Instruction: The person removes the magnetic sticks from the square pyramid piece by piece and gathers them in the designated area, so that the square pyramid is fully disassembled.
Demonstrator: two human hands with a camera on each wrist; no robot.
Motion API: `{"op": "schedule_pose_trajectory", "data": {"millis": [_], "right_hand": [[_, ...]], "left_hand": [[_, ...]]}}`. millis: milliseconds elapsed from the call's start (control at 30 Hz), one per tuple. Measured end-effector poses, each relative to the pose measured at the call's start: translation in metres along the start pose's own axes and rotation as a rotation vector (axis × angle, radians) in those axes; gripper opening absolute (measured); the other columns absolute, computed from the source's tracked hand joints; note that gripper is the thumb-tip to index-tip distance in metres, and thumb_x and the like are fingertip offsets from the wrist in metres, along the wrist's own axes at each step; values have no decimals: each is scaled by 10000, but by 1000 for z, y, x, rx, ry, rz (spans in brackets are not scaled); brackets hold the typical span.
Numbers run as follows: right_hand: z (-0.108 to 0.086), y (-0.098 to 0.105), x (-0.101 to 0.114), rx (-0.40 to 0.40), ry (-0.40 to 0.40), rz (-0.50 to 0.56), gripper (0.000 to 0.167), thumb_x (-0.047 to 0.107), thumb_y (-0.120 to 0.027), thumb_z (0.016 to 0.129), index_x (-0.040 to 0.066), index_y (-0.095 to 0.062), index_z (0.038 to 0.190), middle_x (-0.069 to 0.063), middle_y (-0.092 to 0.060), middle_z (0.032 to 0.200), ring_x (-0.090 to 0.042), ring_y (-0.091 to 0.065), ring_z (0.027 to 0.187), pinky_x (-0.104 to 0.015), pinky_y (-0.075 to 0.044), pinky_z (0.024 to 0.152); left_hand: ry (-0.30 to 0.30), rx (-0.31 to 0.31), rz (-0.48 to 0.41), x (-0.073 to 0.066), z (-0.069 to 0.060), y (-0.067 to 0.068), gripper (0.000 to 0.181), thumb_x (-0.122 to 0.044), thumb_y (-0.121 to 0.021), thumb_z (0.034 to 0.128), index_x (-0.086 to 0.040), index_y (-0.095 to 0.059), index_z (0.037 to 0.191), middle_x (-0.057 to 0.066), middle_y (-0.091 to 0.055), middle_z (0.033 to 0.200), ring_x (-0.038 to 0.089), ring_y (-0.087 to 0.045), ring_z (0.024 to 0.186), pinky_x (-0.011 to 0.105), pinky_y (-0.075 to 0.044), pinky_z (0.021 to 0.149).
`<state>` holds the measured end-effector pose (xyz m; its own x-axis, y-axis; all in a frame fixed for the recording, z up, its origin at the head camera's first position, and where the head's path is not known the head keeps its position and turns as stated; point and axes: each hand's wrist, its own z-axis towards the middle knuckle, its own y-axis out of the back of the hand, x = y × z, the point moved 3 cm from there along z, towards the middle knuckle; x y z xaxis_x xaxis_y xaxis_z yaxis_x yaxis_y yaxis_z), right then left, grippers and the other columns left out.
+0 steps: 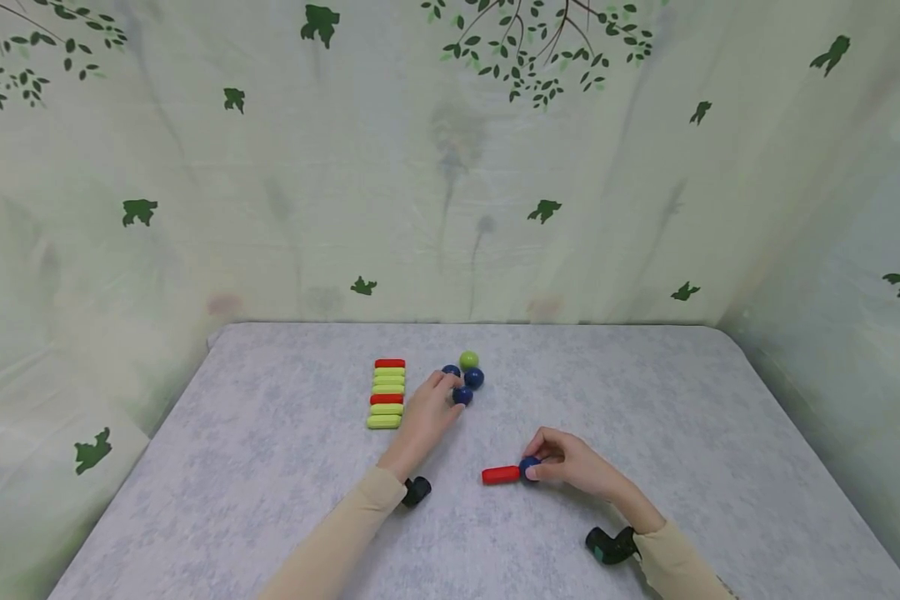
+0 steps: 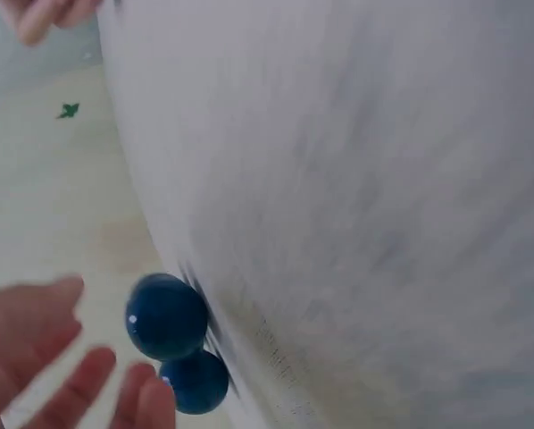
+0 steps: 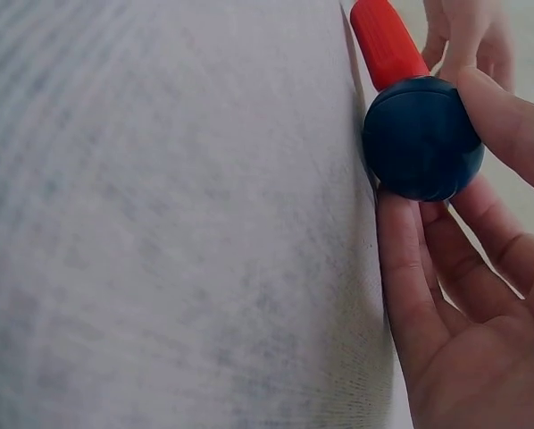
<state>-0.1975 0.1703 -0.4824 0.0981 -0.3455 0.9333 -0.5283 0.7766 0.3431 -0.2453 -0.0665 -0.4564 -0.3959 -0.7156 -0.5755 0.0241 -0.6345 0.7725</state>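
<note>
My right hand (image 1: 573, 465) pinches a dark blue ball (image 3: 423, 138) between thumb and fingers, low over the table. A red rod (image 1: 501, 475) meets that ball end to end, pointing left in the head view. Farther back, my left hand (image 1: 431, 408) reaches in among several blue balls, its fingers spread around the nearest blue ball (image 1: 462, 396). In the left wrist view the fingers (image 2: 75, 389) and thumb stand apart, beside a blue ball (image 2: 167, 316) rather than closed round it. Another blue ball (image 1: 474, 378) and a green ball (image 1: 468, 360) sit just beyond.
A column of yellow-green rods (image 1: 387, 389) with two red ones lies left of my left hand. Everything rests on a grey mottled table (image 1: 270, 467). Behind it hangs a pale curtain (image 1: 390, 183) with leaf patterns. Each wrist wears a black camera (image 1: 610, 546).
</note>
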Motion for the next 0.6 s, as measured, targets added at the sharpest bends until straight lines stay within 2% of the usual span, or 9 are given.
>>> {"op": "schedule_pose_trajectory", "data": {"millis": [67, 133, 200, 267, 333, 500, 600], "right_hand": [[0, 0, 0, -1, -10, 10, 233, 154, -709, 873, 26, -596, 1032, -96, -599, 1016, -230, -563, 899, -308, -474, 744], [-1, 1, 0, -5, -20, 16, 232, 161, -706, 876, 30, -598, 1034, -87, -603, 1015, -223, -570, 901, -315, -480, 749], [-1, 1, 0, -11, -26, 22, 229, 160, -705, 878, 29, -600, 1033, -86, -607, 1011, -225, -575, 901, -322, -485, 748], [-1, 1, 0, -14, -24, 25, 229, 154, -703, 878, 23, -599, 1035, -93, -612, 1011, -234, -581, 904, -328, -491, 750], [-1, 1, 0, -14, -19, 28, 229, 148, -701, 879, 18, -598, 1037, -101, -616, 1012, -243, -585, 907, -328, -495, 752], [-2, -1, 2, -18, -13, 26, 211, 126, -690, 887, 8, -597, 1035, -102, -621, 1013, -245, -587, 908, -311, -497, 745], [-4, -3, 12, -24, -10, 13, 195, 94, -684, 886, -14, -593, 1021, -123, -622, 998, -268, -585, 895, -309, -495, 732]], "left_hand": [[-69, 98, -46, -6, -10, -1, 235, -102, -706, 872, -78, -625, 1091, 37, -568, 1063, 198, -574, 926, 332, -501, 805], [-140, 235, -94, -13, -21, -6, 219, -101, -697, 878, -88, -628, 1086, 12, -582, 1051, 176, -571, 950, 308, -489, 830], [-174, 362, -143, -21, -30, -12, 213, -115, -695, 882, -98, -624, 1082, -11, -604, 1040, 139, -579, 948, 276, -482, 837], [-185, 436, -168, -29, -37, -19, 214, -124, -701, 878, -106, -623, 1077, -37, -625, 1009, 94, -584, 924, 244, -477, 825], [-179, 454, -163, -35, -40, -25, 200, -121, -707, 872, -123, -625, 1054, -67, -627, 955, 52, -577, 869, 211, -475, 785], [-178, 390, -74, -45, -41, -29, 143, -79, -716, 846, -158, -636, 935, -91, -587, 818, 43, -537, 739, 191, -459, 681], [-169, 363, -38, -46, -41, -28, 128, -76, -718, 839, -159, -648, 906, -85, -568, 792, 45, -520, 707, 186, -451, 651]]}}
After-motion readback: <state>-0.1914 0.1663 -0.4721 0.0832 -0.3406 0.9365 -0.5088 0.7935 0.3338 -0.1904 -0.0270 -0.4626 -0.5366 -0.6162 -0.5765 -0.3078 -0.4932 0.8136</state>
